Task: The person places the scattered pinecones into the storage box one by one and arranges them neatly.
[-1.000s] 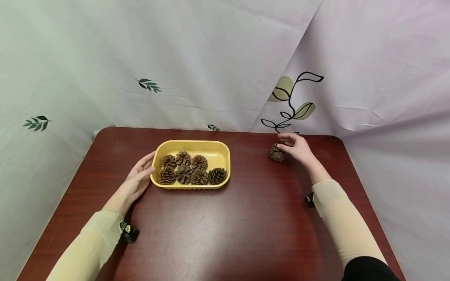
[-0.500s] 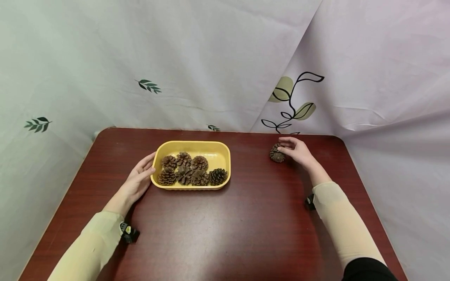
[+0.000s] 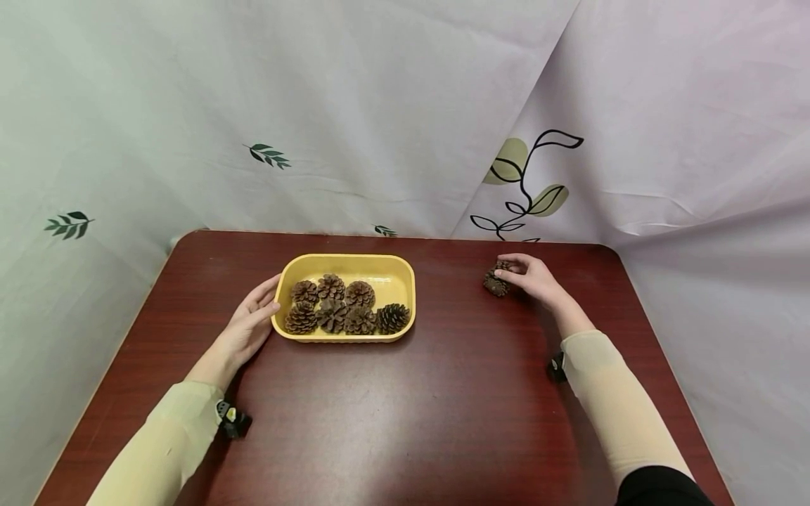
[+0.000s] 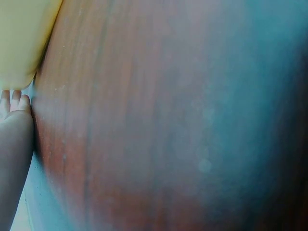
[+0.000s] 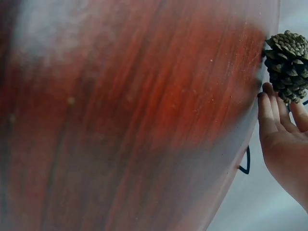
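Note:
In the head view, my left hand [image 3: 249, 325] rests against the left end of a yellow plastic tray [image 3: 342, 263], fingers and thumb along its outer side. Left wrist view: the fingertips touch the tray's wall [image 4: 21, 43]. Brown pine cones [image 3: 331, 315], several of them, lie inside the tray, mostly toward its front and left. Near the table's far right, my right hand [image 3: 536, 280] pinches a single pine cone [image 3: 496, 282] between thumb and fingers. The right wrist view shows this pine cone [image 5: 288, 65] at the fingertips; its lower contact with the table is hidden.
The dark red wooden table [image 3: 392, 414] has rounded far corners. A pale cloth [image 3: 354, 105] with leaf prints hangs right behind its far edge. Table surface lies between the tray and the right hand. A small black camera [image 3: 233, 419] sits at the left wrist.
My right hand has come down slightly and closed its thumb and fingers on the pine cone, which has tipped and shifted a little toward me. The left hand and tray stay still.

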Demonstrator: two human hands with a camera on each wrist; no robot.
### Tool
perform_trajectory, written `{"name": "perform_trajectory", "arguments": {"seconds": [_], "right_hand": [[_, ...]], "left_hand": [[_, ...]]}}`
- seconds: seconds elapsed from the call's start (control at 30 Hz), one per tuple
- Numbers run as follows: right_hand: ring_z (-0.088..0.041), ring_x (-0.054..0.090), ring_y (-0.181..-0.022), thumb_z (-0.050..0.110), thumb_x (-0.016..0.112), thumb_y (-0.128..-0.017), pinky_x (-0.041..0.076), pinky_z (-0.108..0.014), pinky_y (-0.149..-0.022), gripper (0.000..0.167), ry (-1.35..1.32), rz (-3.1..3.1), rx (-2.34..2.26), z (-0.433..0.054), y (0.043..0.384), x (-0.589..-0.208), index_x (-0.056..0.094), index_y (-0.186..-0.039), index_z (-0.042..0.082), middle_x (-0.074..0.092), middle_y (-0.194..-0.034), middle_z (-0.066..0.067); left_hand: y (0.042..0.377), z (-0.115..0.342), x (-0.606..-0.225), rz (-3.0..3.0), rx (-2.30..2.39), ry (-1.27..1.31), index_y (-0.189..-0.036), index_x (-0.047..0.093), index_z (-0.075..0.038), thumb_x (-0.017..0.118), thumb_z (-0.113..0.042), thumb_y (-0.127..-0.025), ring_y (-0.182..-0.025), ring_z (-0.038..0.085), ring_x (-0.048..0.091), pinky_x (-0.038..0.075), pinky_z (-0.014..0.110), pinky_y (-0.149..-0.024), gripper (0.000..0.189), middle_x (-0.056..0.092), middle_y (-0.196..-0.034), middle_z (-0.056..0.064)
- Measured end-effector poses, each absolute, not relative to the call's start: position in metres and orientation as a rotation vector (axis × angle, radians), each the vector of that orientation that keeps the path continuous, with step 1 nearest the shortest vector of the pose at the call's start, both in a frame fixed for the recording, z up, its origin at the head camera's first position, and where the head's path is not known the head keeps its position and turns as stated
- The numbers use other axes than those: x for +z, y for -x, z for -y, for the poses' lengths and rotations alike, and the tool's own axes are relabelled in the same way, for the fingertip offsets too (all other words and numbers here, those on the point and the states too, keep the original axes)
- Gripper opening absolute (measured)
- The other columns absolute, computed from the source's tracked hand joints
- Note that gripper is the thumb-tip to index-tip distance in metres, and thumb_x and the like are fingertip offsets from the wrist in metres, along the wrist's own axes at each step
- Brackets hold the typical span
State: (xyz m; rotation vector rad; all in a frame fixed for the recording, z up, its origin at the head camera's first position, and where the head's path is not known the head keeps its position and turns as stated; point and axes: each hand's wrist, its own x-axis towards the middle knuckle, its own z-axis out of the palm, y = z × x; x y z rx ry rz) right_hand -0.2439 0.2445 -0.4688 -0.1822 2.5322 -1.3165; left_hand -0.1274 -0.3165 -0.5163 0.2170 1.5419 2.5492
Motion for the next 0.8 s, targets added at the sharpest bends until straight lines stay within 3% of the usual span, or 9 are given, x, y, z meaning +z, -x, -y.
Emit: {"name": "perform_trajectory", "arguments": {"seconds": [0.07, 0.23, 0.33, 0.8], "right_hand": [[-0.043, 0.052, -0.145, 0.021, 0.069, -0.104, 0.046, -0.048, -0.115, 0.055, 0.175, -2.539, -1.324, -0.244, 0.243, -0.469, 0.054, -0.151, -0.003, 0.055, -0.155, -0.028], [-0.043, 0.053, -0.144, 0.021, 0.071, -0.103, 0.049, -0.027, -0.104, 0.055, 0.143, -2.546, -1.344, -0.243, 0.242, -0.469, 0.056, -0.15, -0.002, 0.056, -0.154, -0.027], [-0.041, 0.054, -0.144, 0.022, 0.073, -0.101, 0.047, -0.022, -0.1, 0.056, 0.122, -2.54, -1.369, -0.242, 0.239, -0.468, 0.057, -0.15, -0.001, 0.057, -0.154, -0.025], [-0.04, 0.056, -0.141, 0.023, 0.075, -0.1, 0.046, -0.05, -0.117, 0.057, 0.116, -2.605, -1.431, -0.233, 0.238, -0.467, 0.058, -0.15, 0.002, 0.057, -0.155, -0.021]], "left_hand": [[0.127, 0.316, -0.516, -1.541, 2.549, -0.218, -0.146, 0.058, -0.023, 0.043, 0.008, -0.109, -0.13, 0.004, 0.062, 0.053, 0.019, -0.104, 0.051, 0.064, -0.145, -0.01], [0.127, 0.316, -0.516, -1.543, 2.55, -0.215, -0.146, 0.058, -0.023, 0.043, 0.009, -0.108, -0.129, 0.004, 0.062, 0.053, 0.019, -0.104, 0.051, 0.064, -0.145, -0.009], [0.127, 0.316, -0.516, -1.543, 2.55, -0.212, -0.145, 0.058, -0.023, 0.043, 0.009, -0.108, -0.13, 0.003, 0.062, 0.053, 0.019, -0.104, 0.051, 0.065, -0.145, -0.01], [0.127, 0.316, -0.515, -1.568, 2.528, -0.204, -0.146, 0.056, -0.024, 0.043, 0.008, -0.109, -0.131, 0.001, 0.061, 0.053, 0.018, -0.104, 0.051, 0.063, -0.146, -0.013]]}}
